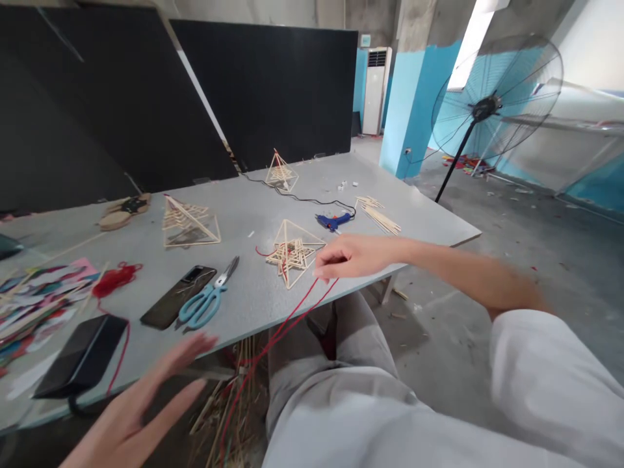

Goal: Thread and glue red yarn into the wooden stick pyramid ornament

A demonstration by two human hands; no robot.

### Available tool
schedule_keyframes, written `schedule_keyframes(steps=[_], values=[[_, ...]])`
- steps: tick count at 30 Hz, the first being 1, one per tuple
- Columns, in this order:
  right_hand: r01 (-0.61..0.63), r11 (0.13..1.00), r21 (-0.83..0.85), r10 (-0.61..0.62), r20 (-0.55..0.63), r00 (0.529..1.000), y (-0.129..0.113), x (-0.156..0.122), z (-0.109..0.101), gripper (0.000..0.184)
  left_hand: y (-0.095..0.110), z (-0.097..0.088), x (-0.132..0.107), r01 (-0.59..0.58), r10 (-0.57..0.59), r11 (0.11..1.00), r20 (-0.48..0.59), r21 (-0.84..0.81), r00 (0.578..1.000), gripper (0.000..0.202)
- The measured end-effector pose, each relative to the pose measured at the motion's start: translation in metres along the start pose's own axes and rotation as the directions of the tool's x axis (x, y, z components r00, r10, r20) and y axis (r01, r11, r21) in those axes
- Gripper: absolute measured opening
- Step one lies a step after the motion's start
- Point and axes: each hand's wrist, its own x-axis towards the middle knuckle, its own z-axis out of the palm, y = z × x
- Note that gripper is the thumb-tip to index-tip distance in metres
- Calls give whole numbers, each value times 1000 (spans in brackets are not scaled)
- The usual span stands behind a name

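Observation:
My right hand (344,255) is closed in a pinch on red yarn (285,330), whose two strands run from the fingers down over my lap. Just left of that hand, a stick pyramid frame (292,257) with star-shaped stick layers lies on the table, red yarn in its middle. My left hand (146,400), slightly blurred, is held at the table's front edge with thumb and fingers apart and nothing in it. Beyond its fingertips are blue-handled scissors (207,298) and a dark phone (178,298).
On the grey table (253,312) stand two more stick pyramids (190,224), (281,174). A blue glue gun (334,221) lies near loose sticks (383,218). At left are a red yarn bundle (116,279), a black device (82,357) and coloured scraps (43,302). A large fan (487,107) stands right.

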Motion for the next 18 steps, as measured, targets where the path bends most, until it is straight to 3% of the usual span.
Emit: schedule_keyframes(steps=[3,5,8,11,14,18], values=[[52,998,30,-53,14,999,-9,16,19,31,50,19,49,-7,22,993,123,-117,992,60],[54,998,29,-55,13,998,-6,24,24,28,87,29,88,-66,97,989,240,-135,966,55],[16,999,37,-17,25,1000,10,26,19,25,119,38,135,-89,130,986,321,-140,938,48],[-63,989,137,61,14,998,36,14,9,34,113,41,160,-40,126,953,271,-302,954,54],[-110,917,383,121,-6,993,63,-3,4,48,93,42,170,40,98,877,260,-478,961,61],[102,827,553,0,-181,983,82,-11,12,54,76,46,169,160,23,804,297,-573,954,63]])
